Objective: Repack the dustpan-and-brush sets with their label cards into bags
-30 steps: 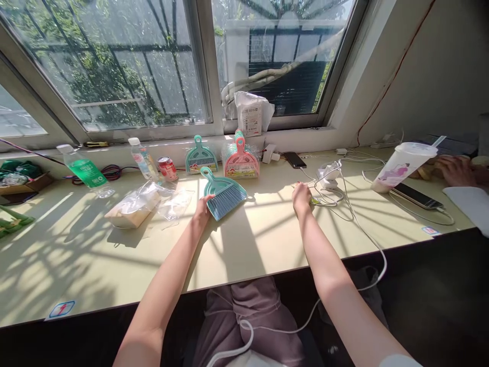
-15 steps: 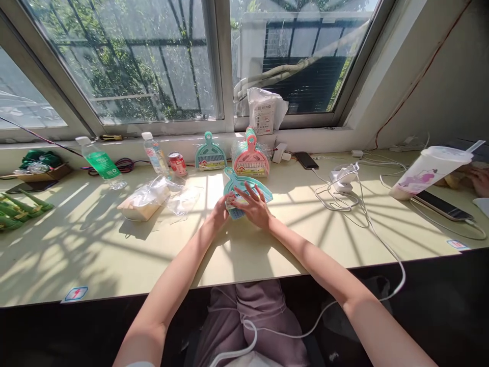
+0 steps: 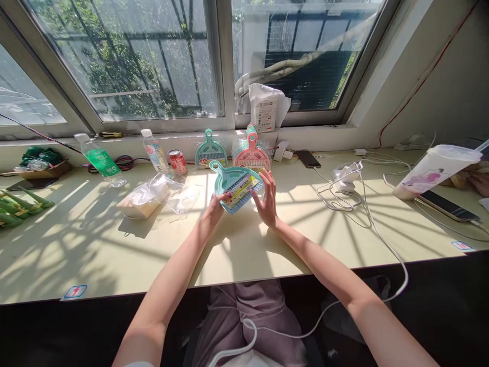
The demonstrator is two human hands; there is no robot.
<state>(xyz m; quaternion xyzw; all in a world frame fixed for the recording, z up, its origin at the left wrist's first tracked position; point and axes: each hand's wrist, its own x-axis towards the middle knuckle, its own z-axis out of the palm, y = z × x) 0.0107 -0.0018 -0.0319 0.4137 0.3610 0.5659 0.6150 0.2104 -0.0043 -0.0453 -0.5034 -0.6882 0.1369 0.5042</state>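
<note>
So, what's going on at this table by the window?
A person has a teal dustpan and brush set over the table. The left hand has its left edge in its grip; the right hand is spread at the right side. A yellow-banded label lies across the brush. Behind, a pink dustpan and another teal one stand near the window.

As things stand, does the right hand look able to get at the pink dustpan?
Probably, by going over: the turquoise dustpan in the left hand overlaps the bottom of the pink dustpan in this view, but the pink handle shows clear, and the right hand is open.
</note>
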